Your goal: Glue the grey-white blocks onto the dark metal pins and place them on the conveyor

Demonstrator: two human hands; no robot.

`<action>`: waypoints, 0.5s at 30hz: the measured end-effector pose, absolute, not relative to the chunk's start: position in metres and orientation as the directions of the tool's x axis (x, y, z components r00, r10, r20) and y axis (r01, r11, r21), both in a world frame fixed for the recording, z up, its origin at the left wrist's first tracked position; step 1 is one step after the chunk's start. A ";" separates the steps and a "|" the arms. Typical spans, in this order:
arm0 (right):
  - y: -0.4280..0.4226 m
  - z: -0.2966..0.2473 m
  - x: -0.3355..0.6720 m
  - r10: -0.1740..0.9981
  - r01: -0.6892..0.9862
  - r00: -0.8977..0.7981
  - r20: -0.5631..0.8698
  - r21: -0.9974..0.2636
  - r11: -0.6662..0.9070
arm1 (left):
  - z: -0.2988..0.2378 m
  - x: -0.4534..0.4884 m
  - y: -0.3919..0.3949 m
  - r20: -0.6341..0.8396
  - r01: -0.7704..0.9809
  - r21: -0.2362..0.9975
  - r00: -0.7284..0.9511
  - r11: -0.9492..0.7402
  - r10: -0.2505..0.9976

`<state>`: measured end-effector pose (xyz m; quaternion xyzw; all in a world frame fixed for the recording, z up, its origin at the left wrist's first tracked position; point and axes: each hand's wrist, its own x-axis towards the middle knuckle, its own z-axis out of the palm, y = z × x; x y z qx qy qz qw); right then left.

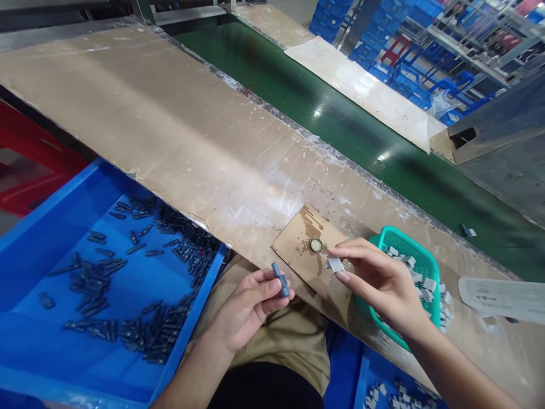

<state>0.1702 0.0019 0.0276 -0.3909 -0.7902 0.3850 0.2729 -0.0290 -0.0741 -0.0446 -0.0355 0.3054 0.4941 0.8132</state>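
My left hand [249, 304] is closed round a small dark blue-grey cylindrical part [281, 279], held upright between thumb and fingers at the near edge of the bench. My right hand [378, 278] pinches a small pale grey rectangular piece [335, 264] at its fingertips, just right of a small round metal fixture [315, 245] set in a stained cardboard pad [298, 250]. Right behind that hand sits a teal basket [421, 258] of similar pale pieces.
A blue bin [51, 238] at the left holds several dark cylindrical parts [140, 329]. The taped brown bench [170, 125] runs beside a green conveyor belt [340, 130]. A paper sheet [502, 295] lies at the right; blue crates [404, 51] stand behind.
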 end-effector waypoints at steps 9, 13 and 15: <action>-0.023 0.032 0.169 0.759 0.351 -0.598 0.256 -0.768 0.535 | -0.036 -0.003 -0.068 -0.417 -0.772 0.142 0.522 0.620 0.744; -0.024 0.032 0.169 0.731 0.344 -0.626 0.271 -0.746 0.571 | -0.037 -0.001 -0.069 -0.425 -0.758 0.159 0.525 0.632 0.737; -0.024 0.034 0.168 0.711 0.339 -0.647 0.278 -0.730 0.593 | -0.036 -0.001 -0.069 -0.433 -0.751 0.180 0.520 0.636 0.736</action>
